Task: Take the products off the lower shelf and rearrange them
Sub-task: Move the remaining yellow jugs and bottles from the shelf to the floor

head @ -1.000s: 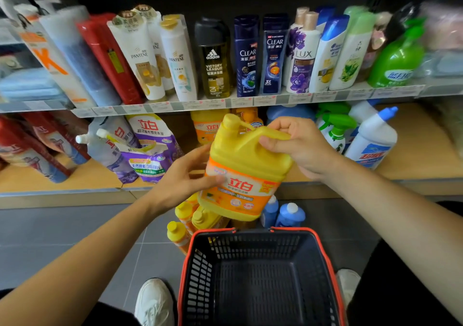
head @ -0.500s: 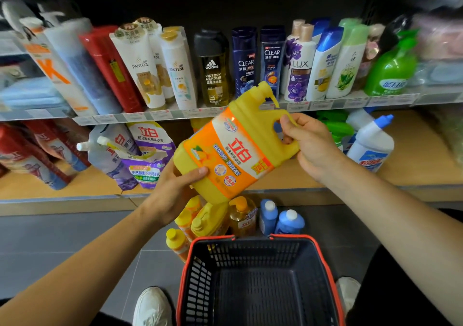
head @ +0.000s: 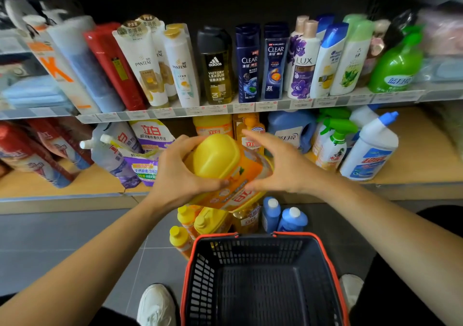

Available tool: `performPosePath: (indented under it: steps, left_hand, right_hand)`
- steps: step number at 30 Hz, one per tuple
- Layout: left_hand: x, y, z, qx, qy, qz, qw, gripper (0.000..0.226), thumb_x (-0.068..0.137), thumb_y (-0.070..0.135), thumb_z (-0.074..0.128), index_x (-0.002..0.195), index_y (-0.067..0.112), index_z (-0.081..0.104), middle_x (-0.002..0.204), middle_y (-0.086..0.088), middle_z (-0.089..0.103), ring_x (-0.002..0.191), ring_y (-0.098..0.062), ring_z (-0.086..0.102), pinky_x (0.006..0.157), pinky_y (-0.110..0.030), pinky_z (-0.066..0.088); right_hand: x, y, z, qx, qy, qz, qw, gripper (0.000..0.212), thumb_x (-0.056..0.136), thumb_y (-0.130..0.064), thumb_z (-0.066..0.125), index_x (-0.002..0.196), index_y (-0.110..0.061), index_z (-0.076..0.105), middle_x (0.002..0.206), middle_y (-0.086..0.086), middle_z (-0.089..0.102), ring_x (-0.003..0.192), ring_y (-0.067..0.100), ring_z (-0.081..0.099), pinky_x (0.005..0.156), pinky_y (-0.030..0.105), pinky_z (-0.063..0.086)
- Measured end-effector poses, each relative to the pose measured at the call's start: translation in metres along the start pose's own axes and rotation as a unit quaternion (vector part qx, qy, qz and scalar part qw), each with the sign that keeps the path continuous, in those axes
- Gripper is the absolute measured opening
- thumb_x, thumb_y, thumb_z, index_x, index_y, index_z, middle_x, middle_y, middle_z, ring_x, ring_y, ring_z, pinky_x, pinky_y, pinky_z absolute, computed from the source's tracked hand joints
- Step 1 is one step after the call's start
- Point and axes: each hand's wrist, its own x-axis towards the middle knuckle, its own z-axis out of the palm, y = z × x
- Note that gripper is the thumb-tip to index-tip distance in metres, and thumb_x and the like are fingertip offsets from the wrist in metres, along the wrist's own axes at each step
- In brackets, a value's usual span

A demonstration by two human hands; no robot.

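**Yellow jug held in front of the lower shelf**

Clamped between left hand (head: 175,175) and right hand (head: 280,165): yellow jug (head: 220,167), upended, base toward the camera, in front of the lower shelf (head: 62,182). Underneath, on the floor (head: 75,238), more bottles (head: 250,220) behind an orange-rimmed basket (head: 260,275).

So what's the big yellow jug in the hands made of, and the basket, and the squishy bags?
The yellow jug looks like smooth, glossy moulded plastic; its base shines, with a printed orange label. The basket looks like stiff matte plastic: dark mesh walls, red rim. The refill pouches look like thin soft plastic film, creased and slumping, with hard white spouts.
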Motion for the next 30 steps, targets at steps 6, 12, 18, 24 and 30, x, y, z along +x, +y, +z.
performPosePath:
  steps: [6, 12, 18, 24, 30]
  left_hand:
    - [-0.005, 0.006, 0.005, 0.028, -0.081, 0.084, 0.993, 0.090, 0.050, 0.052, 0.094, 0.131, 0.024, 0.066, 0.112, 0.014, 0.059, 0.106, -0.004, 0.059, 0.083, -0.009, 0.043]
    - [-0.007, 0.004, 0.005, 0.048, -0.123, 0.113, 0.985, 0.093, 0.065, 0.060, 0.084, 0.146, 0.025, 0.051, 0.124, 0.008, 0.056, 0.118, -0.008, 0.055, 0.093, -0.018, 0.047]
    - [-0.015, 0.005, 0.003, 0.070, -0.141, 0.211, 0.965, 0.069, 0.088, 0.050, 0.074, 0.149, 0.030, 0.048, 0.145, 0.005, 0.048, 0.135, -0.017, 0.049, 0.100, -0.043, 0.052]
    - [-0.018, 0.009, 0.000, 0.100, -0.102, 0.319, 0.937, 0.032, 0.096, 0.028, 0.071, 0.126, 0.018, 0.072, 0.140, -0.008, 0.058, 0.131, -0.024, 0.054, 0.101, -0.041, 0.050]
    - [-0.023, 0.009, 0.001, 0.114, 0.021, 0.321, 0.940, 0.022, 0.090, 0.019, 0.079, 0.108, 0.008, 0.078, 0.117, -0.008, 0.072, 0.107, -0.022, 0.067, 0.087, -0.031, 0.053]
  right_hand:
    - [-0.001, 0.008, 0.015, 0.119, -0.078, -0.001, 0.990, 0.091, 0.059, -0.029, 0.097, 0.135, -0.042, 0.048, 0.131, -0.028, 0.059, 0.123, -0.008, 0.054, 0.098, 0.010, 0.043]
    - [-0.007, 0.004, 0.016, 0.150, -0.050, -0.014, 0.987, 0.091, 0.060, -0.018, 0.097, 0.140, -0.018, 0.053, 0.134, -0.010, 0.062, 0.126, 0.004, 0.057, 0.108, 0.034, 0.047]
    - [-0.009, -0.003, 0.014, 0.112, -0.052, -0.011, 0.992, 0.089, 0.060, -0.020, 0.097, 0.138, -0.025, 0.054, 0.132, -0.015, 0.062, 0.123, 0.000, 0.057, 0.102, 0.025, 0.048]
    - [-0.010, -0.004, 0.018, 0.100, -0.046, -0.006, 0.994, 0.083, 0.059, -0.020, 0.097, 0.134, -0.018, 0.060, 0.123, -0.008, 0.069, 0.114, 0.008, 0.065, 0.096, 0.042, 0.055]
    - [-0.007, -0.006, 0.020, 0.118, -0.030, -0.005, 0.993, 0.083, 0.060, -0.023, 0.096, 0.135, -0.025, 0.059, 0.125, -0.018, 0.067, 0.116, -0.001, 0.062, 0.096, 0.022, 0.052]
